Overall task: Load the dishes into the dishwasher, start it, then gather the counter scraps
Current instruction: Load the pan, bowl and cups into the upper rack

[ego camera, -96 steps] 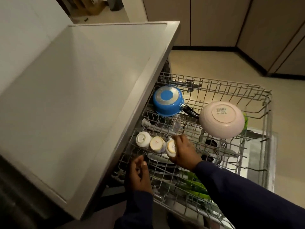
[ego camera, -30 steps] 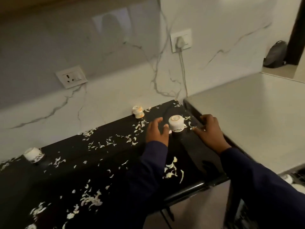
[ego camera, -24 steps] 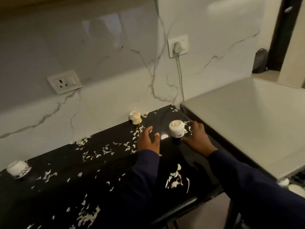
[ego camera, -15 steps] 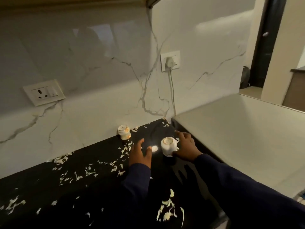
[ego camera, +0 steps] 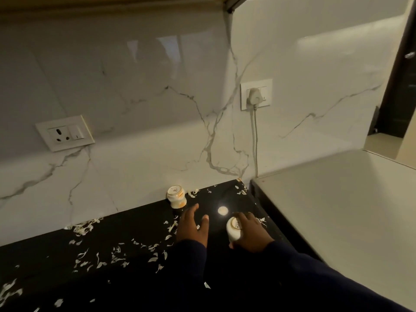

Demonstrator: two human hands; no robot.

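Glossy white marble-look wall (ego camera: 157,91) with grey veins fills the far side; it turns a corner above the counter's far right end; dim warm light. Polished black counter (ego camera: 126,287) runs from the near left to the far right, mirror-smooth, with a round bright light reflection (ego camera: 222,210) between the hands. To the right, a flat matte pale-grey appliance top (ego camera: 342,212) with a dark front edge butts against the counter; beyond it at far right a dark doorway (ego camera: 398,91). Two white rectangular wall sockets: one on the left (ego camera: 64,132), unused; one on the right (ego camera: 256,94) with a white plug and a cord hanging down to the counter's back edge.

Both arms in dark blue sleeves (ego camera: 304,275) reach in from the near right. Right hand (ego camera: 251,230) lies over a small white ceramic cup (ego camera: 234,228) that is upside down on the counter near the appliance edge, fingers curled over its far side, holding it; round base with a printed mark shows. Left hand (ego camera: 191,227) just left of it, palm down, fingers spread and relaxed, holding nothing, fingertips touching or just above the counter; cannot tell which. A second small white cup (ego camera: 176,196) with orange tints, waisted shape, sits upside down against the wall, just beyond the left hand. Thin, curled white scraps (ego camera: 117,255) are scattered over the counter, thickest to the left and near the wall.
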